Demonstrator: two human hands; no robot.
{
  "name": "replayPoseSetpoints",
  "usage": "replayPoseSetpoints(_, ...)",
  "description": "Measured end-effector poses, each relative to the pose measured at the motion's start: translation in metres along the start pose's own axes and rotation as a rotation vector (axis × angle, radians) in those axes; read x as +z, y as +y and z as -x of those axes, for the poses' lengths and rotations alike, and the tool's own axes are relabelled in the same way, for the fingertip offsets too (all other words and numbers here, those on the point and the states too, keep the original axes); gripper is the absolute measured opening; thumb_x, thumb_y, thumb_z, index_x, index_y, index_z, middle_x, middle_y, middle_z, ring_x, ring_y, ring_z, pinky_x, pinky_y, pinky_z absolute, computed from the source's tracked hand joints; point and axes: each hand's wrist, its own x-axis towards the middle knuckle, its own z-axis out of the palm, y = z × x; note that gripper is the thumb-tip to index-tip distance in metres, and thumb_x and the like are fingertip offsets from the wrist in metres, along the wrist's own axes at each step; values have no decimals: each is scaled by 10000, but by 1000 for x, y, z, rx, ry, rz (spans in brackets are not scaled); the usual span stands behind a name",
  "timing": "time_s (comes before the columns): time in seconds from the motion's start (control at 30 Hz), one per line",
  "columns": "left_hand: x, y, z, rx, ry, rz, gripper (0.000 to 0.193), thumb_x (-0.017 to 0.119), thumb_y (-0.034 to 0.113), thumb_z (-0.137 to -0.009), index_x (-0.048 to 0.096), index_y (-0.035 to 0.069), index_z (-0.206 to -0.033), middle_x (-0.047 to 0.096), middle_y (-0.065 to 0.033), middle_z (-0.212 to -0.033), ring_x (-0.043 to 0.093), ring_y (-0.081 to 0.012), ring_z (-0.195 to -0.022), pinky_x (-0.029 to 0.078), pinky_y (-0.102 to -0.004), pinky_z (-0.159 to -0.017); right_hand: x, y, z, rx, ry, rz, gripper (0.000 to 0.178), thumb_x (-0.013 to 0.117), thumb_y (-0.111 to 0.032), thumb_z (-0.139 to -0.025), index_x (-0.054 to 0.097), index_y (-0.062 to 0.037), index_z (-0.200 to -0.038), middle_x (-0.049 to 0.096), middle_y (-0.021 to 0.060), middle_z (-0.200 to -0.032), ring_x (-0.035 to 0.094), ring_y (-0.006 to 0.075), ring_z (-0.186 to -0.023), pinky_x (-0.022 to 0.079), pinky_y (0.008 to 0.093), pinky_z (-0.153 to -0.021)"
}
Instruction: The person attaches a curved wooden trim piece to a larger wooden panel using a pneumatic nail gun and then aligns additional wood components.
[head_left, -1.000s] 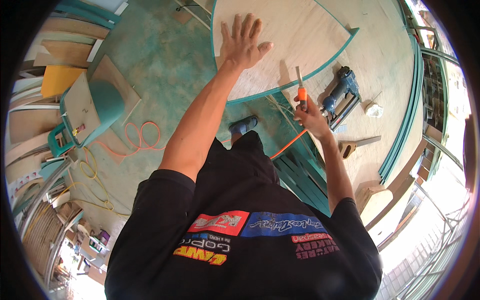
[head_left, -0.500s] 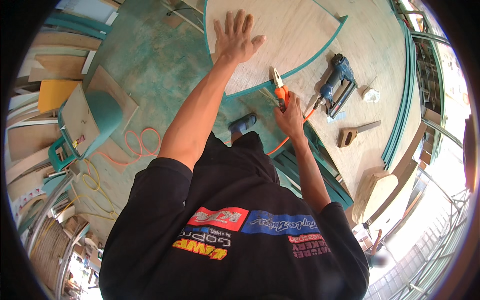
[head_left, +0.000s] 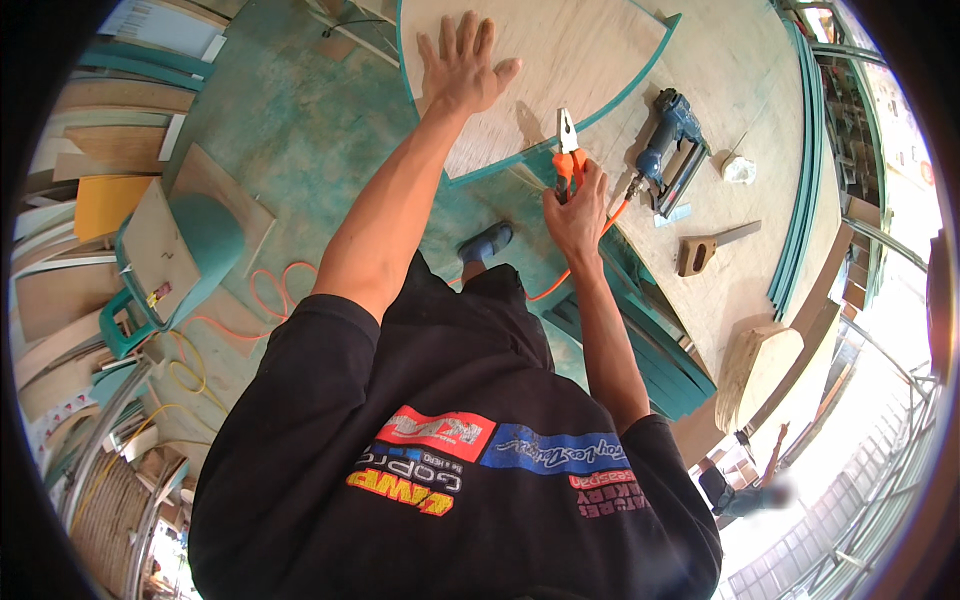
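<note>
Fingers spread, my left hand (head_left: 466, 70) rests flat on a curved plywood panel (head_left: 565, 50) with green edging. My right hand (head_left: 578, 215) is wrapped round the orange handles of a pair of pliers (head_left: 568, 150). The pliers point away from me, held over the panel's near edge, and their jaws look nearly closed. To the right of the pliers, a blue pneumatic staple gun (head_left: 670, 145) lies on the worktable (head_left: 660, 260), joined to an orange air hose (head_left: 616, 214). A handsaw with a wooden handle (head_left: 698, 254) lies nearer to me.
A small whitish lump (head_left: 738, 170) lies beside the stapler. Long green strips (head_left: 806, 180) run along the table's right side. Left on the floor stands a green chair (head_left: 205, 235) with a board on it, near coiled hoses (head_left: 190, 370). Another person (head_left: 745, 495) is at the lower right.
The pliers have swung more upright and moved slightly right, and their handles have spread a little. My left hand stays flat on the panel. The other person shows more at the lower right.
</note>
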Motion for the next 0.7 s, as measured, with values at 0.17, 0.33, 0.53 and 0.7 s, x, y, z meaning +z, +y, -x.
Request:
replayPoseSetpoints(0.17, 6, -2, 2, 1, 83, 58, 795, 345, 678, -1024, 318, 157, -1624, 273, -101, -1692, 210, -372, -1563, 146, -672, -1218, 4, -7, -8, 26, -119, 240, 589, 734, -156, -799, 493, -79, -1332, 590, 200, -1153, 666, 432, -994, 543, 541, -751)
replayPoseSetpoints(0.33, 4, -6, 0, 27, 27, 288, 833, 465, 621, -1001, 335, 75, -1617, 239, -181, -1707, 158, -430, -1578, 47, -704, -1227, 7, -1, -8, -30, 25, 181, 573, 732, -141, -809, 503, -83, -1332, 604, 196, -1139, 669, 422, -993, 541, 536, -762)
replayPoseSetpoints(0.53, 4, -4, 2, 36, 95, 204, 819, 456, 619, -1008, 358, 70, -1607, 278, -179, -1694, 200, -416, -1570, 88, -688, -1230, -2, -12, -15, -5, 59, 167, 555, 726, -119, -816, 513, -95, -1327, 607, 189, -1127, 664, 421, -1006, 540, 525, -778)
replayPoseSetpoints(0.7, 6, -3, 4, 43, 90, 181, 827, 451, 628, -1006, 351, 73, -1611, 272, -177, -1696, 204, -416, -1569, 102, -691, -1228, 5, -9, -15, 91, -98, 291, 567, 737, -116, -807, 517, -89, -1328, 606, 185, -1118, 655, 410, -1011, 537, 519, -770)
